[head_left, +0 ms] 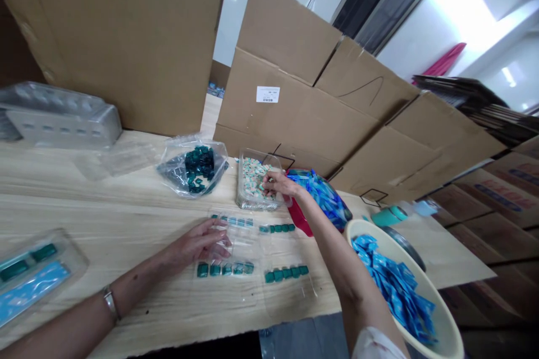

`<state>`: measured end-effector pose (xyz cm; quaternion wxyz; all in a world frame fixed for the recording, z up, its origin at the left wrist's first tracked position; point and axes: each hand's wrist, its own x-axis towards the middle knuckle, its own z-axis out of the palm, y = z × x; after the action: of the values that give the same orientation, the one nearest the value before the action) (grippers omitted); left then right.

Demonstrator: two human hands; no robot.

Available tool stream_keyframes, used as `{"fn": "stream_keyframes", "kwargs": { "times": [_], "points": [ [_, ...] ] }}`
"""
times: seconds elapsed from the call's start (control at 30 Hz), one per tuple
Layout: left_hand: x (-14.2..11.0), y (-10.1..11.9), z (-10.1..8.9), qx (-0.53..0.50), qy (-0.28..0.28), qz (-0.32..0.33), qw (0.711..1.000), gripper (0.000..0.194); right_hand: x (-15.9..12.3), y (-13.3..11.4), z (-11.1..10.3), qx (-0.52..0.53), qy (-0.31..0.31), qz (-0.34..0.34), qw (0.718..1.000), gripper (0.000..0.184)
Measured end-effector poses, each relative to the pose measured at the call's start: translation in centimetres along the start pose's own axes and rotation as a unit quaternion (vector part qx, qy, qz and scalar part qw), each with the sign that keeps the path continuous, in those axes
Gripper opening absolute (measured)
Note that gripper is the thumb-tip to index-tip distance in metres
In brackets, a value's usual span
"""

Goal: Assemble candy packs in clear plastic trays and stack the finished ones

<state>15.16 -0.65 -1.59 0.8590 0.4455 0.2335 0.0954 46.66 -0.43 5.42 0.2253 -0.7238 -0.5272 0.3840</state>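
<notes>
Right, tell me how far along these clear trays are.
Done: the clear trays hold green pieces in rows. In hand: the right hand is in the tub of mixed pieces, and the left hand rests on a tray. Still left: the bag of green pieces and the blue sachets in the bowl.

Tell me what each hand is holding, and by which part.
Left hand lies on a clear blister tray, holding nothing visible. Right hand's fingers are in a clear tub of small pieces; whether they grip is unclear.
</notes>
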Motion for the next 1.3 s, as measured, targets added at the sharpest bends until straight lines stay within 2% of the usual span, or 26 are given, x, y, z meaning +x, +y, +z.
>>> {"fn": "stream_keyframes", "kwargs": {
  "times": [0.13, 0.37, 0.57, 0.73, 0.83, 0.93, 1.03, 1.13, 1.2, 1.3],
  "points": [
    [0.2, -0.3, -0.2, -0.006, -0.006, 0.002, 1.000, 0.047, 0.6, 0.2, -0.3, -0.034, 0.010, 0.007, 0.999, 0.015],
    [-0.2, 0.0, 0.0, -0.008, -0.008, 0.003, 1.000, 0.048, 1.5, 1.4, 1.0, -0.077, 0.058, 0.031, 0.995, 0.011],
    [-0.1, 0.1, 0.2, -0.025, 0.002, 0.008, 1.000, 0.046, 1.6, 1.2, 1.6, -0.144, 0.103, -0.006, 0.984, 0.009],
    [0.1, -0.2, -0.2, -0.053, -0.012, 0.035, 0.998, 0.041, 0.3, 0.0, 1.5, -0.153, 0.134, -0.035, 0.978, 0.010],
    [-0.1, -0.1, 0.0, -0.067, -0.010, 0.052, 0.996, 0.036, -2.0, -1.7, 1.7, -0.096, 0.149, -0.056, 0.983, 0.015],
    [-0.1, 0.1, 0.1, -0.082, -0.016, 0.054, 0.995, 0.033, -4.9, -4.0, 3.4, 0.030, 0.104, -0.091, 0.990, 0.026],
    [0.1, -0.1, -0.2, -0.097, -0.033, 0.064, 0.993, 0.032, -7.2, -6.0, 6.6, 0.065, 0.013, -0.094, 0.993, 0.032],
    [0.3, -0.3, -0.5, -0.093, -0.040, 0.073, 0.992, 0.029, -8.2, -6.9, 9.9, 0.030, -0.046, -0.122, 0.991, 0.027],
    [0.3, -0.4, -0.6, -0.086, -0.049, 0.084, 0.992, 0.028, -8.3, -7.0, 11.5, -0.022, -0.055, -0.146, 0.987, 0.019],
    [0.3, -0.5, -0.7, -0.094, -0.060, 0.105, 0.988, 0.025, -8.5, -7.1, 12.6, -0.114, -0.050, -0.178, 0.976, 0.006]
  ]
}}
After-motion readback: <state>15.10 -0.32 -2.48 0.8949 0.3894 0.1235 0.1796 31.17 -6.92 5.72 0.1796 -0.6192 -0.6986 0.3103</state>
